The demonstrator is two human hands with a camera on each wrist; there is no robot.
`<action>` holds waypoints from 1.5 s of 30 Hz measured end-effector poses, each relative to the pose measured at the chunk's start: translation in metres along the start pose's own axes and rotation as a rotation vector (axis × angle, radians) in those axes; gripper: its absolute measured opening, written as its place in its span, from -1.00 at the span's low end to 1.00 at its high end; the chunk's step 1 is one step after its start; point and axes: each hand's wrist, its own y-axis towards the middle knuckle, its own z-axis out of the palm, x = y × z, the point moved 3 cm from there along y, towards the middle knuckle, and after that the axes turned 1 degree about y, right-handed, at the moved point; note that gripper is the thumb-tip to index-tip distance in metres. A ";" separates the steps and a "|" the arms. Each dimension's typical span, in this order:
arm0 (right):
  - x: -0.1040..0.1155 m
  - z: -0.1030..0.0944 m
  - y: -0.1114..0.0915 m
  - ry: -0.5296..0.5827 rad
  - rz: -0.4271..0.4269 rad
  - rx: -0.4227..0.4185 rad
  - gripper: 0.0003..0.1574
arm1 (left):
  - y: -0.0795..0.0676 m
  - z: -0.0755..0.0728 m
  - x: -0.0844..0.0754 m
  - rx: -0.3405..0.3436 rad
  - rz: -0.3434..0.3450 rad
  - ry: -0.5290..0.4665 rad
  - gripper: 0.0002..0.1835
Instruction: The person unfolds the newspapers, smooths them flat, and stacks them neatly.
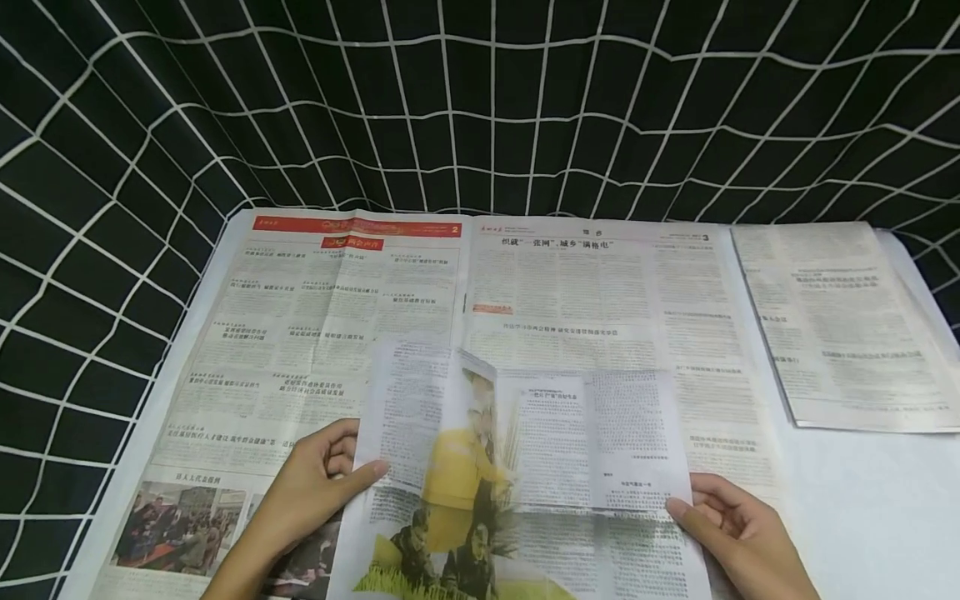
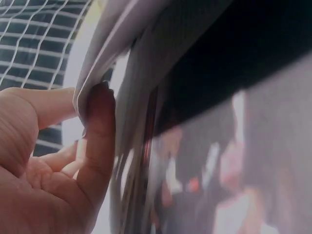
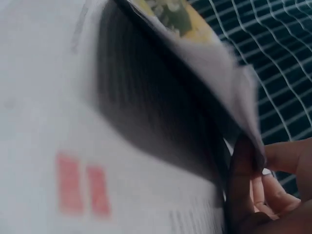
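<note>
Both hands hold up a creased newspaper sheet (image 1: 555, 442) with a yellow picture, raised over a larger spread newspaper (image 1: 555, 283). My left hand (image 1: 315, 483) pinches its left edge between thumb and fingers. On the opposite edge, my right hand (image 1: 738, 533) pinches the sheet the same way. In the left wrist view the paper's edge (image 2: 92, 63) runs between the thumb and forefinger. The right wrist view has the sheet's corner (image 3: 246, 102) in the fingers, its shadow falling on the page below.
A folded newspaper (image 1: 855, 333) lies at the right on the white table (image 1: 862, 492). Black cloth with a white grid (image 1: 465, 108) hangs behind and along the left side. The spread newspaper has a photo (image 1: 180, 525) at its lower left.
</note>
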 end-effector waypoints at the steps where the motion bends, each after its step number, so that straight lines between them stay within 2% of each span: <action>1: -0.003 -0.003 -0.001 0.004 0.008 -0.006 -0.25 | -0.002 -0.003 0.002 -0.011 -0.010 0.013 -0.34; 3: -0.009 -0.008 -0.003 -0.008 0.009 -0.030 -0.25 | -0.006 -0.006 0.005 -0.030 -0.022 0.043 -0.24; 6: -0.015 -0.016 -0.008 -0.092 -0.023 -0.097 -0.34 | -0.008 -0.005 0.006 -0.037 -0.020 0.088 -0.16; 11: -0.022 -0.027 -0.013 -0.229 -0.116 -0.222 -0.48 | -0.008 0.011 0.001 -0.050 0.007 0.146 -0.17; 15: -0.027 -0.034 -0.014 -0.265 -0.156 -0.281 -0.50 | -0.012 0.024 -0.006 -0.102 0.022 0.182 -0.26; 18: -0.033 -0.039 -0.014 -0.280 -0.148 -0.310 -0.49 | -0.015 0.029 -0.008 -0.116 0.025 0.158 -0.34; 22: -0.042 -0.046 -0.013 -0.264 -0.097 -0.347 -0.44 | -0.019 0.032 -0.011 -0.127 0.039 0.138 -0.51; 25: -0.045 -0.052 -0.012 -0.256 -0.067 -0.354 -0.37 | -0.022 0.032 -0.014 -0.147 0.059 0.185 -0.64; 29: -0.042 -0.054 -0.014 -0.284 -0.086 -0.367 -0.36 | -0.024 0.033 -0.017 -0.167 0.072 0.244 -0.72; 32: -0.038 -0.053 -0.015 -0.279 -0.080 -0.394 -0.45 | -0.025 0.033 -0.016 -0.158 0.069 0.228 -0.72; 38: -0.033 -0.050 -0.017 -0.265 -0.054 -0.481 -0.59 | -0.023 0.029 -0.008 -0.095 0.105 0.101 -0.69; 42: -0.033 -0.049 -0.018 -0.266 -0.074 -0.534 -0.56 | -0.020 0.027 -0.003 -0.045 0.123 0.046 -0.64; 45: -0.036 -0.049 -0.018 -0.262 -0.081 -0.543 -0.50 | -0.019 0.026 -0.001 -0.023 0.123 0.032 -0.62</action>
